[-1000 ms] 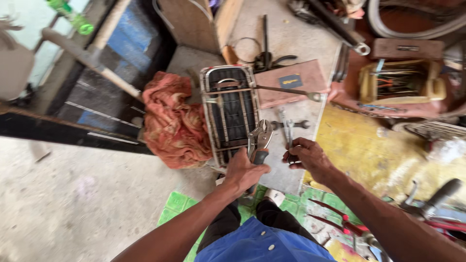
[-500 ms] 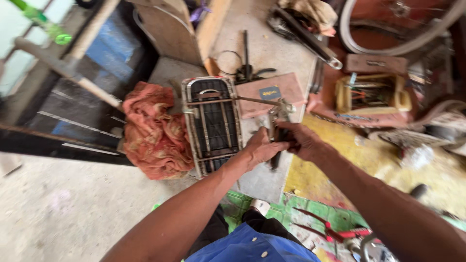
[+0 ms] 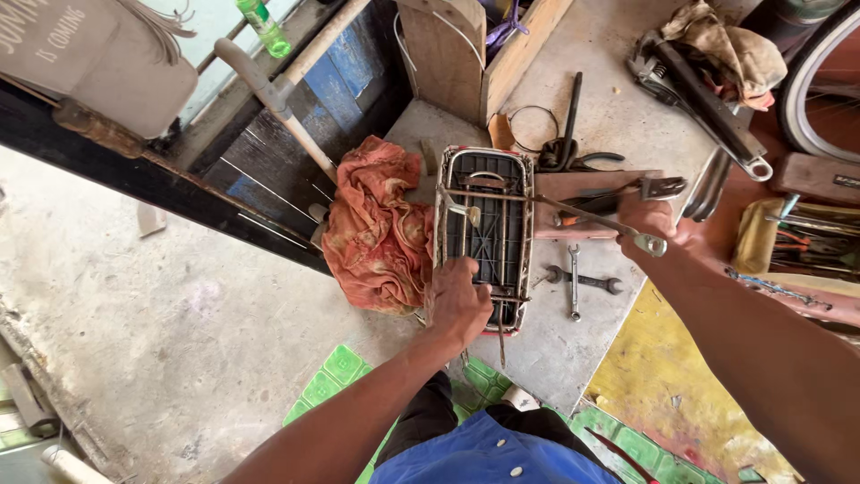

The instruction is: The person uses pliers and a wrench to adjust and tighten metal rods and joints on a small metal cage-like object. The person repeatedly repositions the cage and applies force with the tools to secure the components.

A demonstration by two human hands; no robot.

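Note:
A rusty bicycle rear carrier rack (image 3: pixel 484 224) with a black slatted top lies on a concrete slab (image 3: pixel 537 350). My left hand (image 3: pixel 459 303) grips the rack's near end. My right hand (image 3: pixel 647 220) is closed on one of the rack's thin metal stay rods (image 3: pixel 537 203), which runs across the rack to a flat eyelet end by my fingers. A second stay with a bracket end (image 3: pixel 663 186) lies just beyond that hand.
An orange rag (image 3: pixel 376 229) lies left of the rack. Two spanners (image 3: pixel 578 280) rest on the slab to the right. Pliers (image 3: pixel 564 148), large wrenches (image 3: pixel 708 99), a tool tray (image 3: pixel 797 242), a wooden box (image 3: pixel 466 49) and a long handle (image 3: pixel 269 90) surround the slab.
Both hands were together at the rack's near right corner. My left hand now holds the rack's near end, and my right hand has moved right and away, gripping the stay rod.

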